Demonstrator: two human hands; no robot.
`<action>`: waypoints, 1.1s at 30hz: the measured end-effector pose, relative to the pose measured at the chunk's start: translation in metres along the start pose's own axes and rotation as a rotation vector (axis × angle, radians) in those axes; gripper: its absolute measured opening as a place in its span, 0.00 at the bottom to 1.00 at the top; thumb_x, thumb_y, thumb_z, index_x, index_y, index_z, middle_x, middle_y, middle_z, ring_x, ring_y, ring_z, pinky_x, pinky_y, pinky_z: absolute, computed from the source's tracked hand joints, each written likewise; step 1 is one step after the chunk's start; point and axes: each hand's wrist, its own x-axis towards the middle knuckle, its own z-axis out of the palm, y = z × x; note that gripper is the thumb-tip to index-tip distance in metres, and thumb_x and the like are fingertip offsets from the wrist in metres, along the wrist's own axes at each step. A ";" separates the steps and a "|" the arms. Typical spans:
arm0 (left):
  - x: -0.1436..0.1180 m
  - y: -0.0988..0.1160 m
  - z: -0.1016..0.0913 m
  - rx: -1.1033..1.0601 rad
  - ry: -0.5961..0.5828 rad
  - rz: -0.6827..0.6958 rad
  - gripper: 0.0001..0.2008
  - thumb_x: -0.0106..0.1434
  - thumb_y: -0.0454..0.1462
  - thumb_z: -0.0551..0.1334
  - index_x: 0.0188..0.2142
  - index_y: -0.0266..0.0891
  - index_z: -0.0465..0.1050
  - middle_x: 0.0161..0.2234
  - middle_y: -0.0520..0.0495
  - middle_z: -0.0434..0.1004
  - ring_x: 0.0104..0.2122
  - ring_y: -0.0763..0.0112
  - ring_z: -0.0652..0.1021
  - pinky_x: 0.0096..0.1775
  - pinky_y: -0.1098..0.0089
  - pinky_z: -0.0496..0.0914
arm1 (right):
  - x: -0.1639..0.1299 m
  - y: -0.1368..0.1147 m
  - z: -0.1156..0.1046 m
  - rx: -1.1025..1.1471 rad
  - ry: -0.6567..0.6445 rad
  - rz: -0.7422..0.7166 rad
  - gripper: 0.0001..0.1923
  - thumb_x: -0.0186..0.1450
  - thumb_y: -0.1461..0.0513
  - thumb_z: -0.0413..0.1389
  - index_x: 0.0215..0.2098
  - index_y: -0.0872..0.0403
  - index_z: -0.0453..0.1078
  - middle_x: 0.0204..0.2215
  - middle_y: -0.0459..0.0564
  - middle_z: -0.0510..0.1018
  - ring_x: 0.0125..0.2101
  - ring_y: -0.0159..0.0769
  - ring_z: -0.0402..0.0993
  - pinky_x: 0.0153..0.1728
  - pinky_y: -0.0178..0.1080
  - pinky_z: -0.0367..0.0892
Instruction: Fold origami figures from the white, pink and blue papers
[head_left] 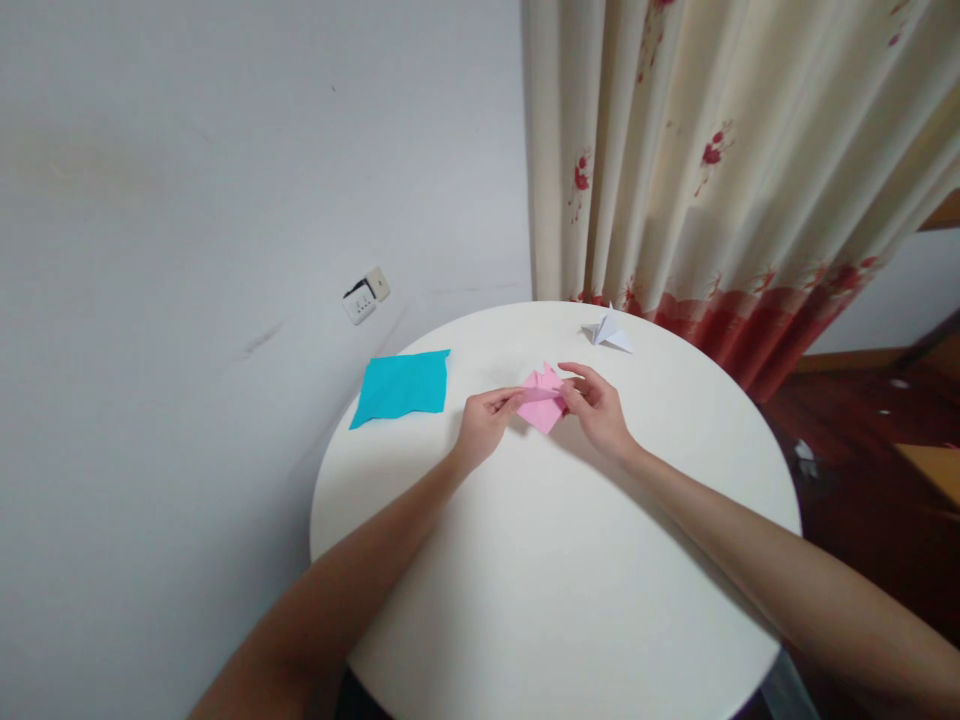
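A piece of folded pink paper (543, 412) is held between my two hands, a little above the far half of the round table. My left hand (483, 422) pinches its left corner between thumb and fingers. At the right corner, my right hand (597, 408) grips the paper with the thumb in front, while the index finger curves out above. Creases and small raised points show along the paper's upper edge. Some fingertips are hidden behind the paper.
The white round table (525, 560) stands against the wall. A teal sheet (405, 385) lies at its left edge, and a folded white paper figure (610, 332) sits at the far right. Beyond are a wall socket (360, 304) and a flowered curtain (720, 160).
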 end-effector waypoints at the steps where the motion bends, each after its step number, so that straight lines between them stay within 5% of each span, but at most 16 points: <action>1: 0.000 0.000 0.000 0.013 0.016 0.008 0.16 0.58 0.46 0.68 0.38 0.36 0.82 0.37 0.41 0.83 0.37 0.61 0.81 0.39 0.67 0.74 | 0.000 0.001 0.000 -0.012 -0.015 -0.007 0.19 0.62 0.52 0.61 0.47 0.53 0.72 0.30 0.47 0.78 0.26 0.32 0.72 0.26 0.36 0.70; 5: 0.001 -0.001 0.001 0.019 0.044 0.016 0.16 0.59 0.45 0.67 0.38 0.35 0.82 0.37 0.42 0.83 0.36 0.63 0.81 0.40 0.67 0.74 | -0.001 0.005 0.000 -0.113 -0.031 0.013 0.15 0.62 0.51 0.61 0.35 0.55 0.77 0.27 0.48 0.78 0.25 0.33 0.72 0.27 0.37 0.69; 10: 0.001 -0.003 0.002 -0.052 0.013 0.005 0.19 0.54 0.42 0.71 0.44 0.37 0.80 0.39 0.44 0.82 0.36 0.66 0.80 0.39 0.68 0.74 | -0.001 0.004 -0.001 -0.184 -0.048 -0.023 0.15 0.62 0.51 0.62 0.36 0.54 0.79 0.28 0.49 0.79 0.25 0.33 0.72 0.28 0.37 0.69; 14: 0.001 -0.005 0.002 -0.064 -0.037 0.057 0.15 0.52 0.41 0.72 0.39 0.36 0.81 0.38 0.43 0.81 0.36 0.67 0.79 0.38 0.69 0.73 | -0.002 0.000 -0.001 -0.200 -0.101 -0.124 0.13 0.62 0.51 0.62 0.34 0.52 0.79 0.35 0.53 0.79 0.33 0.38 0.74 0.31 0.39 0.71; 26: -0.002 -0.001 0.002 0.055 -0.107 0.124 0.13 0.63 0.44 0.63 0.37 0.37 0.81 0.35 0.45 0.79 0.36 0.68 0.77 0.38 0.71 0.69 | -0.004 0.006 -0.002 -0.268 -0.101 -0.074 0.13 0.65 0.53 0.58 0.35 0.54 0.77 0.30 0.50 0.78 0.29 0.35 0.72 0.31 0.37 0.67; 30: -0.003 -0.001 0.005 -0.019 -0.060 0.054 0.21 0.61 0.45 0.66 0.49 0.35 0.77 0.40 0.43 0.80 0.38 0.66 0.78 0.40 0.71 0.71 | -0.004 0.011 -0.002 -0.215 -0.056 -0.062 0.19 0.65 0.54 0.58 0.51 0.54 0.73 0.29 0.47 0.78 0.27 0.33 0.71 0.30 0.36 0.67; 33: -0.003 -0.005 0.006 -0.080 -0.055 0.019 0.30 0.61 0.45 0.66 0.60 0.36 0.67 0.41 0.43 0.81 0.39 0.66 0.79 0.43 0.69 0.72 | -0.004 0.011 -0.003 -0.252 -0.048 -0.057 0.18 0.65 0.54 0.56 0.49 0.54 0.75 0.29 0.48 0.79 0.26 0.33 0.70 0.29 0.37 0.67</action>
